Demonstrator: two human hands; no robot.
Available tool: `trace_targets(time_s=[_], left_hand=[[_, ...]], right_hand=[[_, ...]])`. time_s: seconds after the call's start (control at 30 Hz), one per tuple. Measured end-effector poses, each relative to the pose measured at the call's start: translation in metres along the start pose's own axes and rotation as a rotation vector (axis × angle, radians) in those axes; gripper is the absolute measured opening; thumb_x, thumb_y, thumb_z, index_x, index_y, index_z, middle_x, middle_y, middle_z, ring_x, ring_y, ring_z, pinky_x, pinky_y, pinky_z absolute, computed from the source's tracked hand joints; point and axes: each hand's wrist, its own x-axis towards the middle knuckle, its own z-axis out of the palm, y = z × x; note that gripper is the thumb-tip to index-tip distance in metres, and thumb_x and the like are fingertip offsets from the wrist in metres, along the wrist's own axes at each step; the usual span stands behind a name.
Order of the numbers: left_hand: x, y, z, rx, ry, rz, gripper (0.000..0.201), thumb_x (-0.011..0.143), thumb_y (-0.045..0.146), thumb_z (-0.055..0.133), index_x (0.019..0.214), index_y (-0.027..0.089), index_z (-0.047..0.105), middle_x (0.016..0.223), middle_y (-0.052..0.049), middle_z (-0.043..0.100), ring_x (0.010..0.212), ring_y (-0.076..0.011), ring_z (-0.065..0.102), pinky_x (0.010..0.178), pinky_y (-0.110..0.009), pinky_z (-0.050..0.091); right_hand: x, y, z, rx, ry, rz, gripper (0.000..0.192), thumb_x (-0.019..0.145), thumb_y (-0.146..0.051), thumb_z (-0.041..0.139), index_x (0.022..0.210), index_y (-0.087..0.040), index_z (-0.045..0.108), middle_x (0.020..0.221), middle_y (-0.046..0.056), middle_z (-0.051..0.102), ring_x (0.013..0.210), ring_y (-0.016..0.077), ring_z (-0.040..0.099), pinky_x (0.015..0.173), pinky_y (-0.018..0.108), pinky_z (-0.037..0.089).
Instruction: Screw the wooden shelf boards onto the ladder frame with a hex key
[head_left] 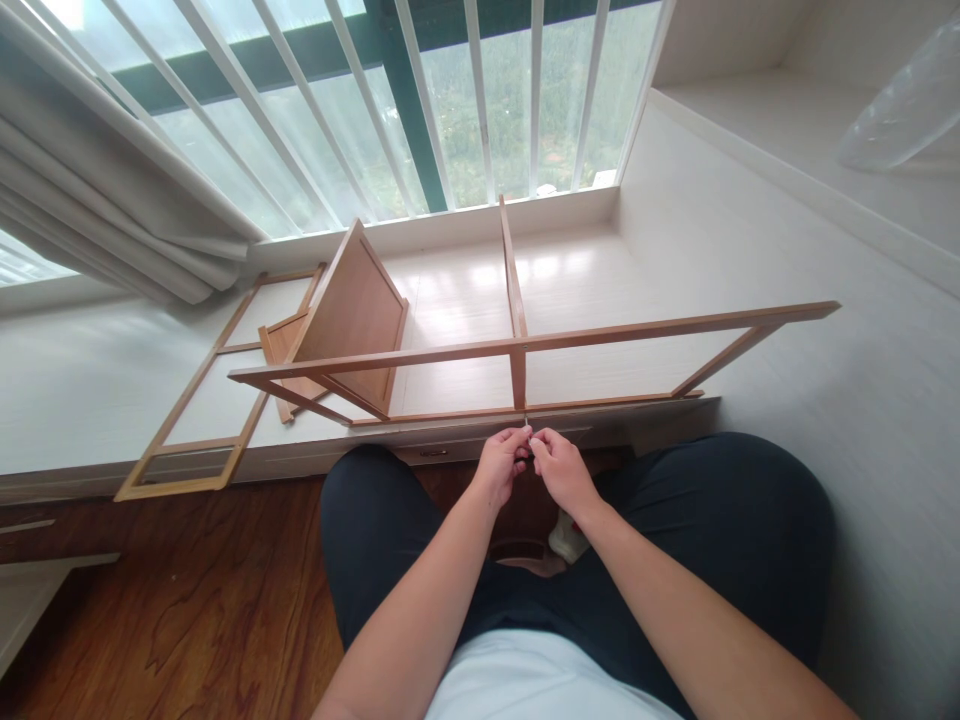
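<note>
A brown wooden frame (420,355) stands on its side along the front edge of the white window ledge. One crosspiece (517,375) joins its two long rails near the middle, and a panel (367,310) is attached toward the left end. At the lower rail, by that crosspiece, my left hand (502,465) and my right hand (559,465) meet with fingers pinched together. Between the fingertips shows a thin, pale metal rod (527,428), upright against the rail. Its lower end is hidden by my fingers. Both hands are closed.
A second wooden frame (202,385) lies on the ledge at left, overhanging its edge, with a small slatted wooden piece (281,340) nearby. A grey curtain (112,170) hangs at left. Window bars (536,100) stand behind, and clear plastic (904,105) lies upper right.
</note>
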Motion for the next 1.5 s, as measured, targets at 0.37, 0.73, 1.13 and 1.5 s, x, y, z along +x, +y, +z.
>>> trace_targets(time_s=[0.37,0.73,1.13,1.5], left_hand=[[-0.005,0.001,0.003,-0.003,0.01,0.015,0.043,0.056,0.047,0.09,0.077,0.015,0.071,0.069,0.001,0.062,0.06,-0.0082,0.053,0.057,-0.021,0.038],[-0.005,0.004,0.004,-0.007,0.005,0.016,0.043,0.055,0.046,0.091,0.076,0.014,0.072,0.069,0.0,0.062,0.06,-0.0078,0.052,0.058,-0.021,0.041],[-0.004,0.004,0.003,-0.031,0.019,0.008,0.044,0.054,0.046,0.092,0.076,0.015,0.072,0.069,0.0,0.064,0.062,-0.0089,0.055,0.06,-0.021,0.042],[-0.007,0.004,0.003,-0.044,0.015,0.004,0.045,0.052,0.046,0.093,0.075,0.014,0.071,0.07,-0.001,0.065,0.062,-0.009,0.056,0.059,-0.021,0.043]], right_hand=[[-0.01,-0.009,-0.005,-0.281,0.058,-0.033,0.018,0.09,-0.042,0.058,0.086,-0.025,0.058,0.066,-0.002,0.064,0.061,0.016,0.058,0.057,0.024,0.029],[-0.009,-0.012,-0.005,-0.369,0.055,-0.046,0.017,0.092,-0.041,0.057,0.09,-0.025,0.058,0.07,-0.002,0.064,0.065,0.0162,0.058,0.058,0.025,0.027],[-0.007,-0.01,-0.002,-0.333,0.05,-0.057,0.016,0.093,-0.041,0.057,0.089,-0.025,0.059,0.068,-0.002,0.064,0.064,0.0163,0.058,0.058,0.025,0.027],[-0.006,-0.006,-0.001,-0.352,0.045,-0.078,0.016,0.093,-0.04,0.056,0.09,-0.025,0.06,0.069,-0.002,0.065,0.064,0.0159,0.059,0.058,0.024,0.029]])
